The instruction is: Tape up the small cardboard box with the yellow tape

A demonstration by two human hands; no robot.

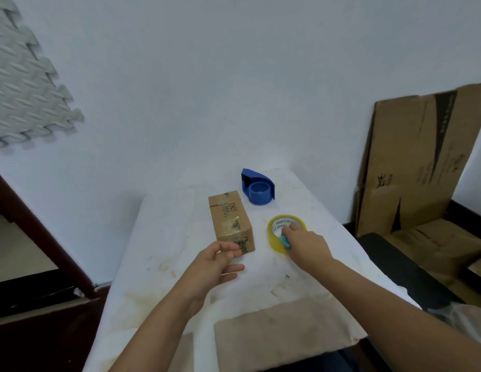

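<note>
Left hand (pixel 216 264) fingers loosely spread, empty, just beside box (pixel 230 220), right hand (pixel 305 247) fingers curled on yellow tape (pixel 283 233), gripping small teal thing (pixel 285 241), blue dispenser (pixel 258 190) beyond

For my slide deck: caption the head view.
Right hand on the yellow tape roll, left hand open beside the small cardboard box.

You are in a plain room used as a makeshift packing corner. A stained white cloth (pixel 328 210) covers the small table. Flattened cardboard sheets (pixel 413 162) lean against the bare white wall (pixel 207 76) on the far right; a foam mat (pixel 21 84) hangs far left.
</note>
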